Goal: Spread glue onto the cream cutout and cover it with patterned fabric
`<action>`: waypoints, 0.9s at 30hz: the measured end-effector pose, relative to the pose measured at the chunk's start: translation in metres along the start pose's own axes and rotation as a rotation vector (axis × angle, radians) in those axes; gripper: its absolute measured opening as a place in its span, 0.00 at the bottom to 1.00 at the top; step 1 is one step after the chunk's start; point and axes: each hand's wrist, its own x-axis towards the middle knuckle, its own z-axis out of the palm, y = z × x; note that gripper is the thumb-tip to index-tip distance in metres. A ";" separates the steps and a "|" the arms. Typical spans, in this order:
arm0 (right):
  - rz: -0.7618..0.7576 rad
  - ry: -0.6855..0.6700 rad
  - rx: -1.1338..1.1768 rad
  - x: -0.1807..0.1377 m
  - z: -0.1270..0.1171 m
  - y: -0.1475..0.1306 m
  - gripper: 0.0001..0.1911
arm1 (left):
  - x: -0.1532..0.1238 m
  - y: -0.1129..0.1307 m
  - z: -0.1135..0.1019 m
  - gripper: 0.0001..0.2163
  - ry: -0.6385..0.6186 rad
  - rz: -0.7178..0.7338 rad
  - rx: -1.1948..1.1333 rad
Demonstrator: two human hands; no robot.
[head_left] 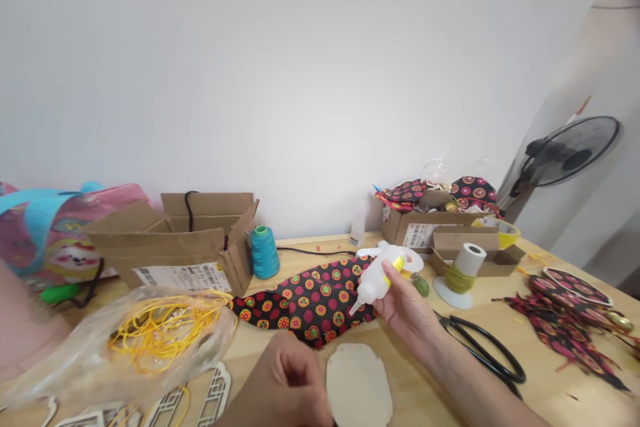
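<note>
In my right hand [407, 310] is a white squeeze glue bottle [374, 280] with a yellow label, its nozzle tilted down to the left. My left hand [287, 383] is closed, fingers curled together, beside the left edge of a flat beige oval piece [359, 387] on the table. Whatever its fingers may grip is hidden. Behind both hands lies a dark cloth with red and orange flower dots [315, 300]. A pair of black-handled scissors [487, 350] rests to the right, partly behind my right forearm.
At left, a plastic bag of yellow cord [165, 330] lies before an open cardboard box [165, 247]. A teal thread cone [265, 253] stands beside it. On the right are a green cord spool [460, 277], a filled box [420, 230] and patterned cloth pieces [555, 307].
</note>
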 end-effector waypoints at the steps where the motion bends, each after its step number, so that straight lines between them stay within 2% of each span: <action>1: -0.008 -0.008 -0.017 0.000 0.000 0.000 0.11 | 0.001 -0.004 0.002 0.19 -0.015 0.042 0.149; 3: -0.034 -0.024 -0.063 -0.001 0.001 0.000 0.11 | 0.005 -0.013 0.007 0.19 -0.073 0.207 0.519; 6: -0.091 -0.039 -0.143 -0.002 0.002 0.000 0.13 | 0.015 -0.023 0.011 0.12 -0.200 0.519 0.993; 8: -0.139 -0.041 -0.196 -0.002 0.001 -0.002 0.15 | 0.020 -0.025 0.012 0.10 -0.326 0.712 1.204; 10: -0.193 -0.034 -0.245 -0.001 0.001 -0.004 0.17 | 0.024 -0.027 0.014 0.10 -0.438 0.822 1.365; 12: -0.242 -0.022 -0.285 -0.001 0.001 -0.010 0.18 | 0.027 -0.031 0.018 0.10 -0.447 0.886 1.486; 14: -0.298 -0.022 -0.363 -0.003 0.003 -0.017 0.19 | 0.029 -0.038 0.023 0.09 -0.396 0.912 1.569; 16: -0.331 -0.078 -0.492 -0.007 0.005 -0.025 0.18 | 0.032 -0.047 0.028 0.10 -0.376 0.900 1.582; 19: -0.337 -0.209 -0.685 -0.015 0.007 -0.030 0.13 | 0.035 -0.056 0.031 0.12 -0.355 0.767 1.487; 21: -0.345 -0.236 -0.756 -0.020 0.007 -0.027 0.11 | 0.036 -0.059 0.031 0.14 -0.338 0.686 1.424; 24: -0.332 -0.213 -0.749 -0.022 0.005 -0.016 0.10 | 0.035 -0.059 0.031 0.13 -0.345 0.631 1.368; 27: -0.308 -0.173 -0.685 -0.022 0.003 -0.008 0.09 | 0.035 -0.059 0.032 0.12 -0.391 0.644 1.356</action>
